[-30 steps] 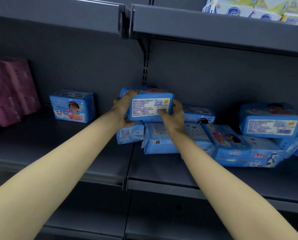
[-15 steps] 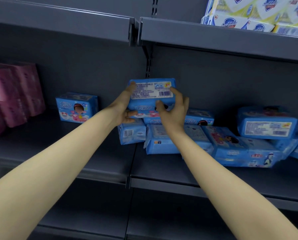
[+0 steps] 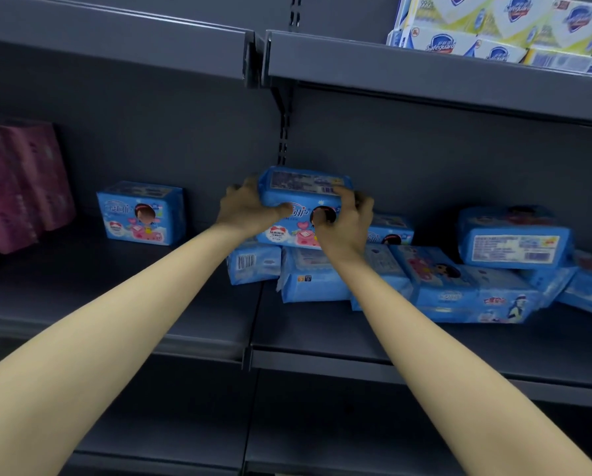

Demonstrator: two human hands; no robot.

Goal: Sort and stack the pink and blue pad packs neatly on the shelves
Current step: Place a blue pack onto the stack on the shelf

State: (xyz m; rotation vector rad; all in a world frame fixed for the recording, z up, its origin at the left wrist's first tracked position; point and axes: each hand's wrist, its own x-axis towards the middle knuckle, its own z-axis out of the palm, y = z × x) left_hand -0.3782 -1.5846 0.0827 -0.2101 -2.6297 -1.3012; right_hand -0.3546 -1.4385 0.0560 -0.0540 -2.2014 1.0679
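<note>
Both my hands hold one blue pad pack (image 3: 299, 201) above a loose heap of blue packs (image 3: 459, 286) on the middle shelf (image 3: 322, 338). My left hand (image 3: 246, 207) grips its left end, thumb on the printed front. My right hand (image 3: 347, 221) curls over its right end. The pack's front picture faces me and its label side faces up. One blue pack (image 3: 140, 213) stands upright alone to the left. Pink pad packs (image 3: 19, 187) are stacked at the far left of the same shelf.
The upper shelf (image 3: 425, 70) overhangs close above and carries white and yellow soap boxes (image 3: 500, 25) at the right. A slotted upright (image 3: 284, 132) divides the two shelf bays. The left bay has bare shelf between the pink stack and the single blue pack.
The held pack has been tipped so that its picture side now faces me instead of its label side. Both hands kept hold and shifted their fingers round it.
</note>
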